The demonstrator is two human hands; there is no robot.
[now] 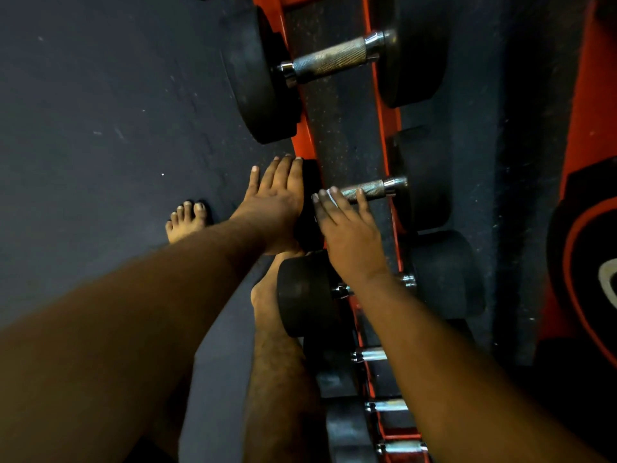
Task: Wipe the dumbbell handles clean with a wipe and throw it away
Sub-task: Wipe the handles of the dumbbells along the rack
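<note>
A row of black dumbbells lies on an orange rack (390,155). My right hand (347,225) curls over the near end of the middle dumbbell's knurled steel handle (367,188), with a white wipe (332,195) pressed under its fingers. My left hand (277,198) rests flat, fingers straight, against that dumbbell's near black head (312,182). A bigger dumbbell with a longer handle (334,58) lies further along the rack. Smaller dumbbells (307,292) lie nearer to me, partly hidden by my right forearm.
Dark rubber floor (100,111) stretches to the left of the rack. My bare feet (187,222) stand on it close to the rack's edge. A black and orange weight plate (587,248) sits at the right edge.
</note>
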